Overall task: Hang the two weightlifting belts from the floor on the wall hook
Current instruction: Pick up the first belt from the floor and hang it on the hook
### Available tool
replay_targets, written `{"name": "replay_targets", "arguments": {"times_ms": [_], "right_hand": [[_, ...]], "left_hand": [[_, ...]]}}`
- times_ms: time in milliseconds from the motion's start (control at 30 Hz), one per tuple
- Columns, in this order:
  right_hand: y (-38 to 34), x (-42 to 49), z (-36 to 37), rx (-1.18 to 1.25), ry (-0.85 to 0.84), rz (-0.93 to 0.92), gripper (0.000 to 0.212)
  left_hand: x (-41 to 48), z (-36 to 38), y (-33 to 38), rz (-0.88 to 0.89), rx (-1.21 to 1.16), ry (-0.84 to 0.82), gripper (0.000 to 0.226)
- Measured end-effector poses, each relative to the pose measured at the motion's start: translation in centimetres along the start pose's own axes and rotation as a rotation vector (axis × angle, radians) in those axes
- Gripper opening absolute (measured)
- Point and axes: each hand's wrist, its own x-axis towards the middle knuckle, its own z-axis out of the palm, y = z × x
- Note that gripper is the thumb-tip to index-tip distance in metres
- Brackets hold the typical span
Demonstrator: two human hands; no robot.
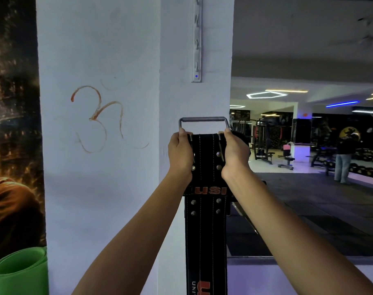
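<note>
- Two bare hands hold one black stitched leather weightlifting belt (205,220) upright against the white pillar (100,188).
- Left hand (180,153) and right hand (234,155) each have a grip clamped on its top edge, beside the grey metal buckle (203,119).
- White wall hook rail (197,39) sits above, apart from the buckle.

Floor (321,201), right half of frame: dark matting near the pillar, pale shiny strip beyond. On it at mid right: weight bench (286,161), gym machine (263,141), a person standing (344,158) beside a dumbbell row (366,167)
</note>
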Motion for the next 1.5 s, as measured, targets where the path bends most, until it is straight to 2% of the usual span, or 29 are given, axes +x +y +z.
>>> {"name": "replay_targets", "arguments": {"times_ms": [267,400,567,800,967,1033,1300,1400,1500], "right_hand": [[-2.6,3.6,4.7,-0.025,0.013,-0.233,0.029],[-4.4,6.9,7.1,-0.047,0.065,-0.305,0.032],[-6.6,11.9,9.5,-0.028,0.045,-0.376,0.033],[-8.7,19.9,13.1,-0.048,0.07,-0.419,0.039],[-9.1,23.9,14.7,-0.091,0.049,-0.396,0.031],[-8.3,25.0,15.1,-0.142,0.05,-0.379,0.034],[-5.1,26.6,15.6,-0.12,0.049,-0.396,0.03],[-4.4,26.6,15.4,-0.118,0.047,-0.431,0.041],[-4.5,26.2,15.2,-0.109,0.025,-0.452,0.042]], "left_hand": [[6.3,0.9,2.2,0.127,-0.002,0.031,0.034],[9.9,2.7,3.8,0.159,0.032,0.044,0.034],[14.8,5.3,5.5,0.208,0.065,0.066,0.035],[22.6,9.2,6.4,0.251,0.15,0.113,0.047],[26.6,10.7,5.7,0.251,0.164,0.134,0.045],[27.9,10.9,4.7,0.233,0.189,0.148,0.044],[30.1,10.1,2.2,0.229,0.267,0.179,0.044],[30.0,9.5,1.7,0.23,0.206,0.171,0.048],[29.7,9.1,1.4,0.253,0.182,0.154,0.043]]}}
